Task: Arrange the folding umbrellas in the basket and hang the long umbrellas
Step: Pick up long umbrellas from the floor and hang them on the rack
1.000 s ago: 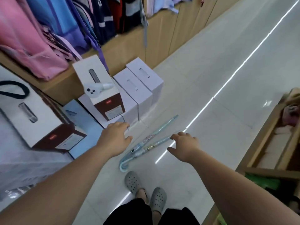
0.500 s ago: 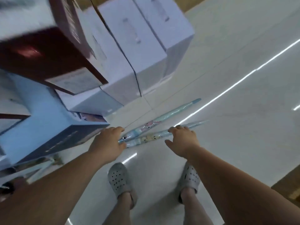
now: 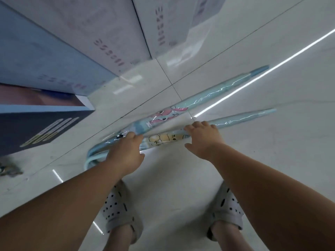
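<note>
Glossy white floor tiles (image 3: pixel 253 160) carry two long umbrellas side by side, the pink-printed umbrella (image 3: pixel 208 101) beyond the yellow-printed umbrella (image 3: pixel 244 118). My left hand (image 3: pixel 125 151) lands near the hooked handles and my right hand (image 3: pixel 203 140) on the nearer shaft, I judge to lift both level. Fingers drape over, thumbs spread; whether they grip I cannot tell. Stacked boxes (image 3: pixel 54 60) crowd the left, and my clogs (image 3: pixel 117 211) stand close behind.

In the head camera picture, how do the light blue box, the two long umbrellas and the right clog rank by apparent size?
1. light blue box: largest, though cut by the frame.
2. pink-print umbrella and yellow-print umbrella: alike in length, both partly covered, so unranked.
3. right clog: smallest, though nearer the camera.
</note>
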Motion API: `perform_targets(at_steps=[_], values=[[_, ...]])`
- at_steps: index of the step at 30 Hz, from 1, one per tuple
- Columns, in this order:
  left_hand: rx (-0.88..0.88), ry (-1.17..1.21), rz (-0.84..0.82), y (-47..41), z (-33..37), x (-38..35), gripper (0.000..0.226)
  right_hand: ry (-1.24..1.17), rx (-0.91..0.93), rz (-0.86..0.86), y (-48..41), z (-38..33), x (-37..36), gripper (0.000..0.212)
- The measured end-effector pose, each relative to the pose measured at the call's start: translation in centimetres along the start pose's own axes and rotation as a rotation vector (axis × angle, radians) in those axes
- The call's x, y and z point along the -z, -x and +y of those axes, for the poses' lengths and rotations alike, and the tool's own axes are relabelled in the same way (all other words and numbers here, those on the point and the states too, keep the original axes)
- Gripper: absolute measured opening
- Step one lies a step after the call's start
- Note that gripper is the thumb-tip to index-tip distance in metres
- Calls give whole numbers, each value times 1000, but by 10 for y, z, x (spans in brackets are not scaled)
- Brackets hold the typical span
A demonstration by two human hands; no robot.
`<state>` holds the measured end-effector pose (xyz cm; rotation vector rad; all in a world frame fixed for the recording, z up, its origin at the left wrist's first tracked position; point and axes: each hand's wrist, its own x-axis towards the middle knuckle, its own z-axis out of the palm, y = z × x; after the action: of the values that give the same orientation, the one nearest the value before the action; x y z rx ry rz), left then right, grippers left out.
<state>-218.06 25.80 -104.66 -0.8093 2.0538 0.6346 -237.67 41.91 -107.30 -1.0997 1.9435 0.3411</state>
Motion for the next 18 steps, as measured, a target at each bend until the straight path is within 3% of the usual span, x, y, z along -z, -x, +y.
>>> perform_targets(at_steps=[5, 10, 18], values=[[-11, -67, -31, -27, -13, -25, 62, 34, 32, 32, -33, 0, -16, 54], [-25, -82, -35, -45, -23, -36, 41, 74, 75, 33, -51, -2, -31, 39], [-29, -101, -44, -3, -12, -16, 31, -34, 130, 36, 8, 4, -6, 23]])
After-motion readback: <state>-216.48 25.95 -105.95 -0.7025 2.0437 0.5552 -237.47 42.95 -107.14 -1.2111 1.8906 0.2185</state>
